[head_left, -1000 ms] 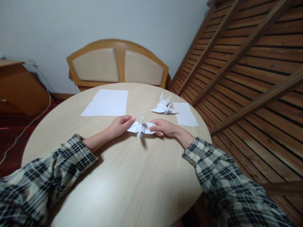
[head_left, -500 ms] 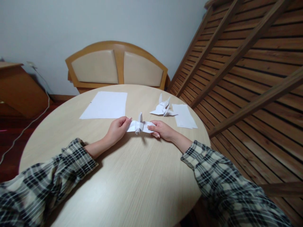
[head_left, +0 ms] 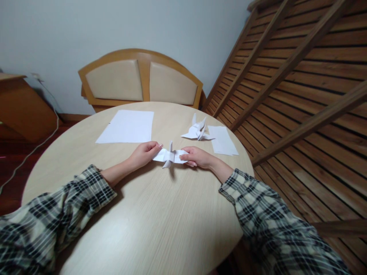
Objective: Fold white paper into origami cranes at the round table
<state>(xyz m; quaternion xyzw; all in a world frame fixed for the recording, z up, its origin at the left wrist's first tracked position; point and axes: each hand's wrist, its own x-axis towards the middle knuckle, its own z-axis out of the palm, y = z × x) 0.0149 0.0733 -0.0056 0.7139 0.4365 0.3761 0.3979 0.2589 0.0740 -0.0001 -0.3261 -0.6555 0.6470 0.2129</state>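
Observation:
A folded white paper crane (head_left: pixel 169 156) hangs just above the round wooden table (head_left: pixel 149 214), stretched between both hands. My left hand (head_left: pixel 145 152) pinches its left wing tip. My right hand (head_left: pixel 196 157) pinches its right wing tip, fingers closed over the paper. The crane's neck and tail point up and down between the wings. Both arms wear plaid sleeves.
A second finished paper crane (head_left: pixel 197 130) stands further back on the table, beside a small white sheet (head_left: pixel 223 140). A larger blank sheet (head_left: pixel 127 126) lies at the back left. A padded wooden chair (head_left: pixel 140 80) stands behind the table; slatted wood panels (head_left: pixel 301 95) lean at the right.
The hands have kept their hold on the crane's wings; the wings have spread slightly and the crane sits a little lower. The view has shifted a little.

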